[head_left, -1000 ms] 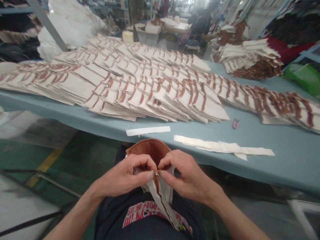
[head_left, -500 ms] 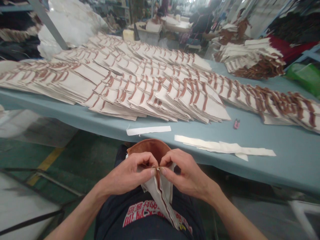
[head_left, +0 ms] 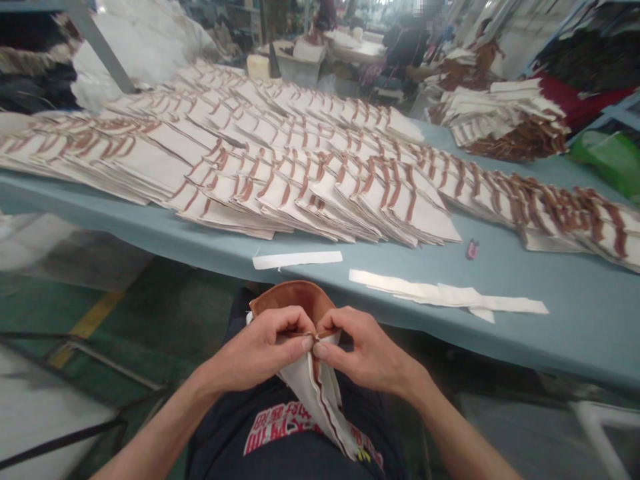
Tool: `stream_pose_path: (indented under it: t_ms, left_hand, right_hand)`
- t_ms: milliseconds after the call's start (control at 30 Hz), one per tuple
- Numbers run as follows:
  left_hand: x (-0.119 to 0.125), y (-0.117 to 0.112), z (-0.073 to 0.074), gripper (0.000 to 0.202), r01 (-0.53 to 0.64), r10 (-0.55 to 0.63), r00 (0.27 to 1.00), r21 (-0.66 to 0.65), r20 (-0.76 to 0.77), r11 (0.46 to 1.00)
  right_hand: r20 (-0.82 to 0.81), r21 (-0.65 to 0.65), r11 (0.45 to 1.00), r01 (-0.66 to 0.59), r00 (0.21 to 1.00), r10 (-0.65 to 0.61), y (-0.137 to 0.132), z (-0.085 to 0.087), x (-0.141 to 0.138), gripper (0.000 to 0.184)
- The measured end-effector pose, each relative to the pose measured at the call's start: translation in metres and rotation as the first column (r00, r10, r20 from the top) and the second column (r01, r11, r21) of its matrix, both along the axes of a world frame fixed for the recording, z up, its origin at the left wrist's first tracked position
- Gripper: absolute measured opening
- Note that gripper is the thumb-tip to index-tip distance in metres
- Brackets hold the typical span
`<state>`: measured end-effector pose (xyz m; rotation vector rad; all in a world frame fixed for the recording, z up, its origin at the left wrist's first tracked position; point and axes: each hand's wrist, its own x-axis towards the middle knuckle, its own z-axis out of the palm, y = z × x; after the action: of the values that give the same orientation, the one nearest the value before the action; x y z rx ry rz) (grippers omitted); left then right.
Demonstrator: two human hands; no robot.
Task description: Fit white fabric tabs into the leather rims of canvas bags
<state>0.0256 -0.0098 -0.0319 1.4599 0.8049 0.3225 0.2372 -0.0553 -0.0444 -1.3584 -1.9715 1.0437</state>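
Over my lap I hold up a cream and brown fabric piece (head_left: 327,403), its brown upper part (head_left: 295,297) gaping toward the table and its seam hanging down toward me. My left hand (head_left: 273,347) pinches the top edge left of the seam between thumb and forefinger. Just beside it, my right hand (head_left: 363,347) pinches the same edge on the other side, the two thumb tips almost touching. What lies under the fingertips is hidden. Nearest the hands on the table is a white strip (head_left: 297,260), with a bunch of cream strips (head_left: 445,293) to its right.
A table with a blue-grey cover (head_left: 500,353) stands before me. Overlapping rows of cream and brown fabric pieces (head_left: 310,193) lie across it. A small pink tool (head_left: 472,249) rests near the strips. Another fabric stack (head_left: 510,120) sits at the back right, and a person (head_left: 407,47) is beyond.
Both hands keep their pinch at the seam. The fabric's brown upper part has shifted slightly left, and the hanging part has moved a little; the table things look the same.
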Motion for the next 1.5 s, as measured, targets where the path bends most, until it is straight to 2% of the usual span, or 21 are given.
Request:
stream_pose_path:
  t_ms: [300,567,833,1500]
  left_hand:
    - [-0.005,0.001,-0.003,0.015,-0.011,0.011,1.000,-0.018,0.011,1.000]
    - [-0.003,0.002,0.000,0.014,-0.003,0.002,1.000,-0.040,-0.007,0.999]
    - [-0.001,-0.001,0.003,0.013,0.025,-0.025,0.999,0.003,-0.045,1.000]
    - [-0.002,0.002,0.002,0.018,0.020,-0.020,0.997,0.006,-0.071,1.000]
  right_hand:
    - [-0.007,-0.063,0.998,-0.021,1.000,0.020,0.004,-0.003,-0.007,0.012]
    - [-0.012,0.005,0.999,-0.032,0.999,0.032,0.002,-0.004,-0.008,0.014]
    - [-0.030,0.069,0.996,-0.048,0.998,0.050,-0.004,-0.001,-0.006,0.013]
    - [-0.017,-0.022,0.997,-0.074,0.997,0.074,0.003,0.003,-0.006,0.016]
